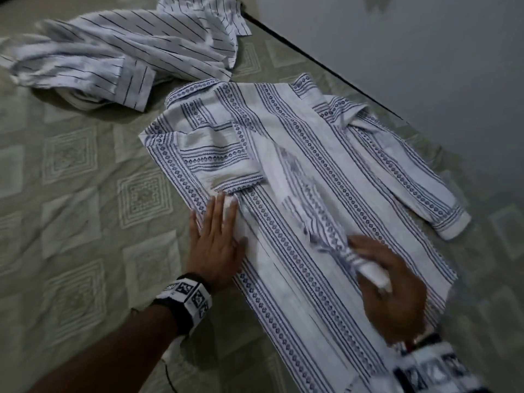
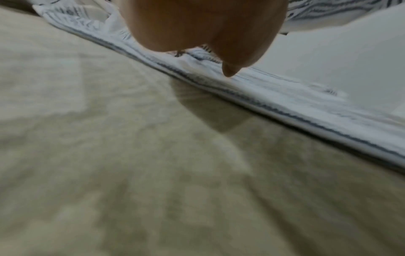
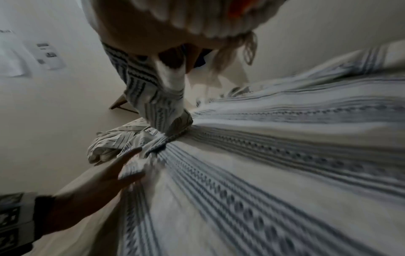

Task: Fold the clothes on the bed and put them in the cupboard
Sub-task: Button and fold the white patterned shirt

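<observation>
The patterned shirt [image 1: 326,177] lay spread flat on the bed [image 1: 79,171], collar toward the wall [image 1: 411,52], its body running back toward you. One sleeve [image 1: 226,163] was folded in across the chest on the shirt's left edge. The other sleeve [image 1: 419,191] lay stretched out on the shirt's far side, cuff resting on the bed cover. Your left hand [image 1: 217,245] lay on the shirt's left edge just below the folded sleeve, fingers straight and together, pressing the cloth flat; the grip held nothing. In the left wrist view the same hand [image 2: 203,26] sat over the shirt's edge where it met the bed cover. Your right hand [image 1: 394,290] was over the shirt's lower middle, fingers curled round a bunched strip of shirt fabric [image 1: 334,236], lifted off the body of the shirt. A striped shirt [image 1: 107,58] lay crumpled on the bed beyond the patterned shirt's collar, close to it; whether they touched was unclear.
</observation>
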